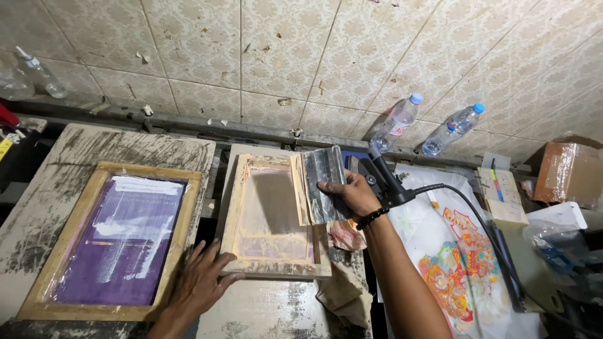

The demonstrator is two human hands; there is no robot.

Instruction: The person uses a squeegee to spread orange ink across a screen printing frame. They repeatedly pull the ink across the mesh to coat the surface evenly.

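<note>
My right hand (353, 193) holds a squeegee (321, 185) with a wooden grip and a dark, ink-smeared blade, lifted over the right side of a small wooden-framed printing screen (274, 215). A beaded bracelet sits on that wrist. My left hand (202, 281) lies flat with fingers spread, pressing on the near-left corner of that small frame, between it and a larger wooden-framed screen (119, 235) with purple mesh and white streaks on the left.
Two clear plastic bottles (397, 123) (453, 129) lean on the tiled wall. A black tool with a cable (388, 181) stands right of my hand, over printed sheets with a colourful design (455, 263). A cardboard box (568, 171) sits far right. The table is ink-stained.
</note>
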